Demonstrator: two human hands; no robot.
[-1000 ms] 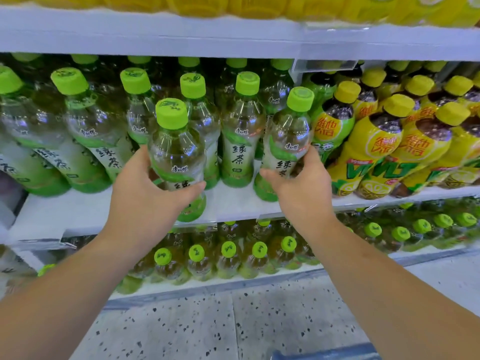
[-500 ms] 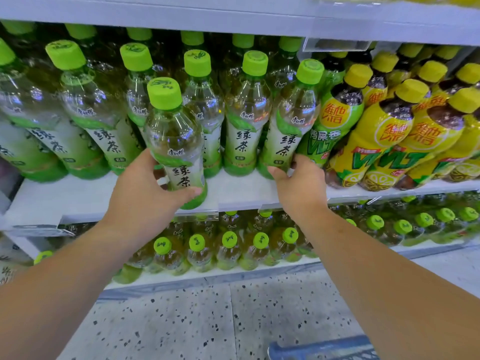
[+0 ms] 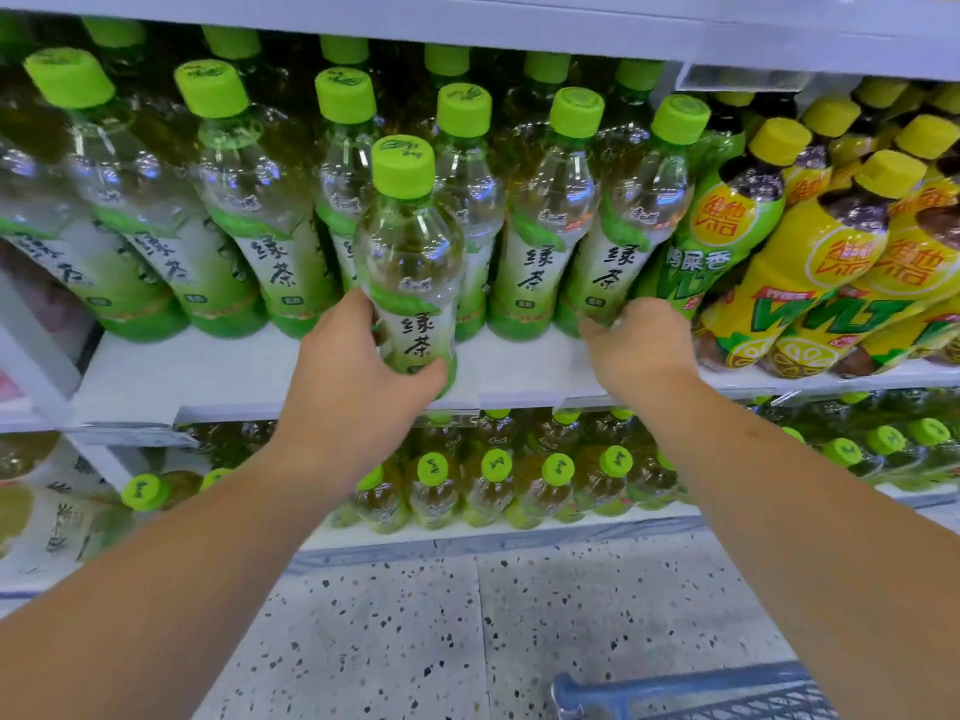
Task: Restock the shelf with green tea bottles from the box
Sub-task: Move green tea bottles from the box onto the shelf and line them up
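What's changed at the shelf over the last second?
The left hand has set the front green tea bottle a little further in onto the shelf. The right hand has slid down to the base of the rightmost green tea bottle, nudging it back into the row. Both hands keep their grip; the other bottles haven't moved.

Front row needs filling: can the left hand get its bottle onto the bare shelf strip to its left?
Probably yes. The left hand grips the green tea bottle near the front edge, and the bare shelf strip beside it lies open, with nothing standing between.
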